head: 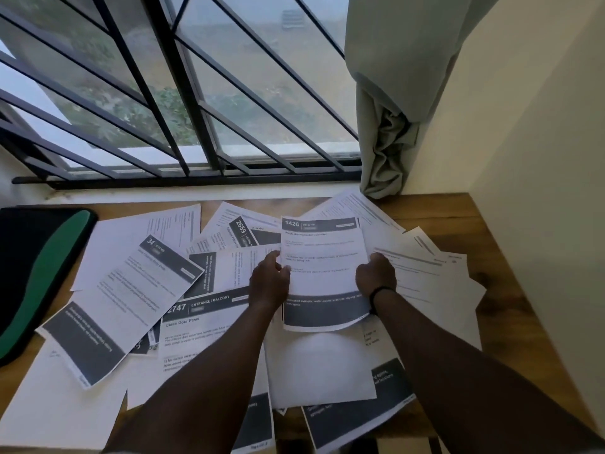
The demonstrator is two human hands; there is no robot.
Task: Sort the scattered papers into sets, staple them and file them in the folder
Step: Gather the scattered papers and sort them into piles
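Papers [229, 326] are lying scattered & overlapping across the wooden desk [510, 309], w/ the sheet [324, 273] headed 1426 being held up above the pile, right of centre. Left hand [269, 283] is gripping its left edge, right hand [375, 272] its right edge, fingers curled round the paper. Folder [32, 273], black & green, is lying at far left, under the window [183, 93].
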